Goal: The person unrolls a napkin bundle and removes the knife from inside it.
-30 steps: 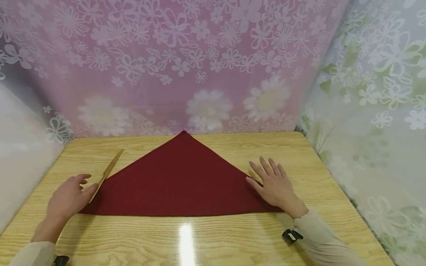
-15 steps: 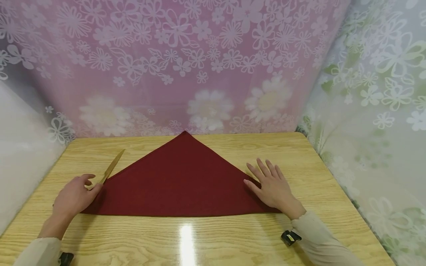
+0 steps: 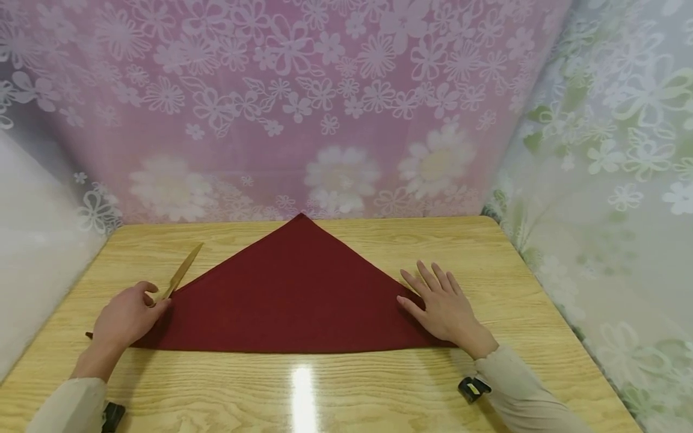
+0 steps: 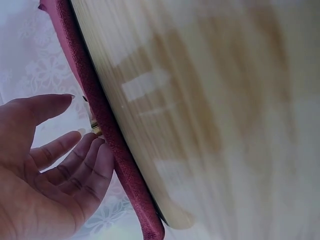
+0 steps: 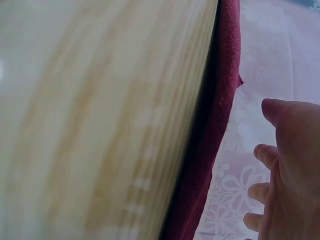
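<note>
A dark red cloth [image 3: 292,294], folded to a triangle, lies flat with its peak toward the back. A gold table knife [image 3: 184,267] lies slanted along its left edge. My left hand [image 3: 127,316] is over the cloth's left corner and the knife's lower end. In the left wrist view the left hand [image 4: 60,175] has loosely bent fingers, the thumb apart from them; a firm hold on the knife is not visible. My right hand [image 3: 446,307] is spread over the cloth's right corner; whether it presses is unclear. In the right wrist view the right hand [image 5: 295,170] shows fingertips apart.
The wood-grain table [image 3: 368,391] bears a bright light reflection at its front. A pink flowered curtain [image 3: 325,108] hangs along the table's back edge. A pale flowered curtain [image 3: 612,210] stands along the right side, and a white one [image 3: 32,240] along the left.
My left hand has shifted right, over the knife's lower end, baring a dark tip at its left. My right hand has slid slightly left and nearer. The cloth is almost unchanged.
</note>
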### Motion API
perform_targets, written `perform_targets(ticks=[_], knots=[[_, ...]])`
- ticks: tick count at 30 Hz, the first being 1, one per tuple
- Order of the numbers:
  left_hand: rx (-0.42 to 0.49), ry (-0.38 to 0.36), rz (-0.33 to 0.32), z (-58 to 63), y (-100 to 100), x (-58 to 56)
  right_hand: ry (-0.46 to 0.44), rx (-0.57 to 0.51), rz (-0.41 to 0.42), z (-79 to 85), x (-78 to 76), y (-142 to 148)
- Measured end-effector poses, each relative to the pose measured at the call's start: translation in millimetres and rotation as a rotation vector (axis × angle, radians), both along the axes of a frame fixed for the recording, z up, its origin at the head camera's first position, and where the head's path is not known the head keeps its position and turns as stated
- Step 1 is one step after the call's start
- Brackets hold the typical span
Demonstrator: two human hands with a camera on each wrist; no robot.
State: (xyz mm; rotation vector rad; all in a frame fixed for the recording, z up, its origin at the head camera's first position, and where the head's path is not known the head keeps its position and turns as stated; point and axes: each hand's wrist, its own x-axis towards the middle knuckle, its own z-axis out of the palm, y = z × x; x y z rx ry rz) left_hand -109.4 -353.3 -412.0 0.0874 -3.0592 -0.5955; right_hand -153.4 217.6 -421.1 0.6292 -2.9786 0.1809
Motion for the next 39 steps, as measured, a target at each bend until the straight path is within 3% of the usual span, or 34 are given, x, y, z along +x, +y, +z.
perform_targets(ticks=[15,32,39], knots=[[-0.002,-0.076,0.006,2.7,-6,-6.1,-0.011,-0.006,0.007,-0.5,-1.1,-5],[0.043,-0.075,-0.01,4.4,-15,0.5,-0.019,-0.017,0.01,0.7,-1.2,-5],[0.053,-0.097,-0.044,7.6,-17,-2.6,-0.02,-0.005,0.015,1.0,-1.4,-7]])
